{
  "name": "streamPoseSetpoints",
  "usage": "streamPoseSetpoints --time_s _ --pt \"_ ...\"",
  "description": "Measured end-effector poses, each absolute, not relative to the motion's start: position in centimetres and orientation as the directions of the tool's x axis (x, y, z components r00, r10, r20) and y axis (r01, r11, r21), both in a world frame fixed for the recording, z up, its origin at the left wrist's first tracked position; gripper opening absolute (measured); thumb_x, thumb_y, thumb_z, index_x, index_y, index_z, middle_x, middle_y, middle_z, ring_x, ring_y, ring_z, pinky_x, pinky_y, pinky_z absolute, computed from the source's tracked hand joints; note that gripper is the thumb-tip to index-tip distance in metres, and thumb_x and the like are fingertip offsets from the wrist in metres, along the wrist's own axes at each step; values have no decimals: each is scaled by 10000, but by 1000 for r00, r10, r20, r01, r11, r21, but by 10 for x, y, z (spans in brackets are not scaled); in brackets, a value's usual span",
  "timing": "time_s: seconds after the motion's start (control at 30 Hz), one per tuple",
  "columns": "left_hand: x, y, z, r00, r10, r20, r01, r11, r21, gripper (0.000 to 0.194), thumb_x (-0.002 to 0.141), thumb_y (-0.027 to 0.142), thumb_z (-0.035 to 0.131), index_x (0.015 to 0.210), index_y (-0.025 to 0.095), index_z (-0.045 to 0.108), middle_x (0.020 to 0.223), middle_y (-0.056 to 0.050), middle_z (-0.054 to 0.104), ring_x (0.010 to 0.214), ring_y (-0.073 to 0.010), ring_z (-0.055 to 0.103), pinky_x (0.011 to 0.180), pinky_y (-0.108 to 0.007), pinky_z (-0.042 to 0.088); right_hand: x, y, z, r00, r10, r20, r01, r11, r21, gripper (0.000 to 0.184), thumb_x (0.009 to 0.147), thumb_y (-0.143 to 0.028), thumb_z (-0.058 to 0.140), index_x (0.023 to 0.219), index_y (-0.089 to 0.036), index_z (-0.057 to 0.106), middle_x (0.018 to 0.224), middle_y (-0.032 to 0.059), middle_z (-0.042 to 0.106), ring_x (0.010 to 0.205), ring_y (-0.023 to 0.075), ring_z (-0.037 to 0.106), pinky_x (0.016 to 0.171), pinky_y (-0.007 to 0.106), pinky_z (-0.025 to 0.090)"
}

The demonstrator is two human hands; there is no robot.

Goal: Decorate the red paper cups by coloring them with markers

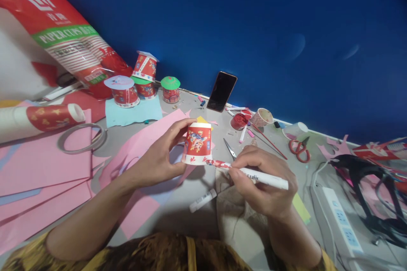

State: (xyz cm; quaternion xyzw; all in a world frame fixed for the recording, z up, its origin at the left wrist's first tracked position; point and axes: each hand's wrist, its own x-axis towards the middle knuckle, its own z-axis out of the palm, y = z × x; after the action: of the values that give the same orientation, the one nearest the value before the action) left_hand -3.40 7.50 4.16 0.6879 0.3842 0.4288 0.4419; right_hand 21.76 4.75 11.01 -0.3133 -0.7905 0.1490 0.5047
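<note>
My left hand grips a red and white paper cup turned upside down, thumb below and fingers above. Between the fingers of my right hand is a white paint marker with a red-stained front end. Its tip meets the white band along the cup's lower edge, where small red marks show. A pale cap-like tube lies on the table beneath the cup. Just past the right hand, the blades of a pair of scissors stick out. A beige cloth lies below that hand.
Decorated paper cups stand at the back left near a bag of paper cups. Pink paper sheets and a tape roll lie at left. A phone leans on the blue wall. Red-handled scissors and a power strip are at right.
</note>
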Motion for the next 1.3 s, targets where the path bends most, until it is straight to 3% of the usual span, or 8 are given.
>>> streamPoseSetpoints --time_s 0.73,1.3 --pt "-34 75 38 354 895 272 112 -329 938 919 787 89 735 1634 305 452 1704 -128 542 1577 -376 566 1301 -501 515 216 46 110 -302 652 696 336 756 -562 164 935 -72 699 859 -217 707 680 -4 728 562 153 660 537 288 508" --pt "-36 74 39 361 882 302 116 -364 924 923 834 91 747 1674 342 460 1773 -116 486 1631 -373 518 1334 -503 481 228 48 110 -267 727 633 373 684 -627 183 903 -64 713 818 -226 695 691 -31 721 570 131 638 559 276 499"
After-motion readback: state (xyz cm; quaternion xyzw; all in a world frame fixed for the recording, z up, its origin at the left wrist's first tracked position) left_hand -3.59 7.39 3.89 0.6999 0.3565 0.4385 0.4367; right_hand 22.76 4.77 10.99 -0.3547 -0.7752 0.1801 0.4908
